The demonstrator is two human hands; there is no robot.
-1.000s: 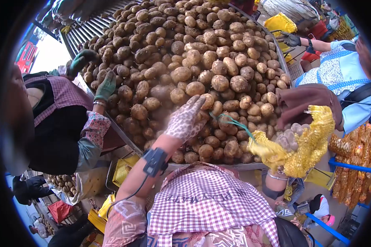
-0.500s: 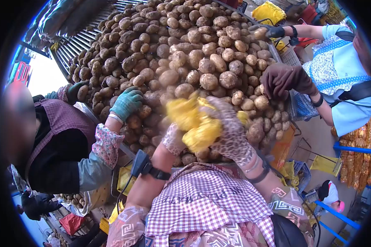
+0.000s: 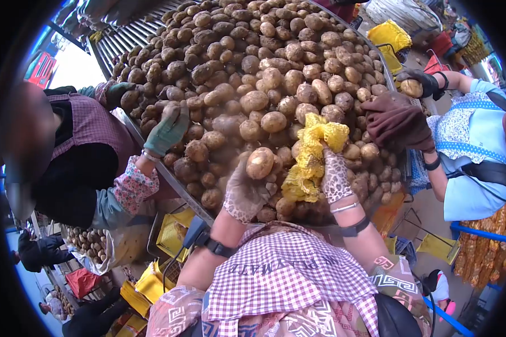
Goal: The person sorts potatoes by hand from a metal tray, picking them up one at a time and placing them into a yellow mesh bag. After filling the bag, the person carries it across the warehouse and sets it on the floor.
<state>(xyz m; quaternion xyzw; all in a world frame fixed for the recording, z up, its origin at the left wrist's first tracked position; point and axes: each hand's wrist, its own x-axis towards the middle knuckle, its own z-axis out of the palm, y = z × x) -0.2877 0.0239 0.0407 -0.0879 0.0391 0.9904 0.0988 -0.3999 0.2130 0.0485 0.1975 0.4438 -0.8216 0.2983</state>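
Observation:
A big heap of brown potatoes [image 3: 253,67] fills a metal sorting table [image 3: 152,154]. My left hand [image 3: 247,188], in a spotted glove, holds one potato [image 3: 260,163] lifted at the near edge of the heap. Just to its right, my right hand [image 3: 334,180], also gloved, grips a yellow mesh bag [image 3: 312,157] that hangs bunched over the potatoes. The potato sits close beside the bag's folds.
A person on the left reaches into the heap with green-gloved hands [image 3: 167,130]. On the right another person's dark-gloved hands [image 3: 396,118] work at the heap, one holding a potato [image 3: 411,88]. Yellow mesh bags [image 3: 391,33] lie beyond; filled orange sacks [image 3: 483,253] stand at right.
My right hand brought the yellow bag from the far right to the middle of the heap. My left hand, flat over the potatoes a second ago, now holds one potato up beside the bag.

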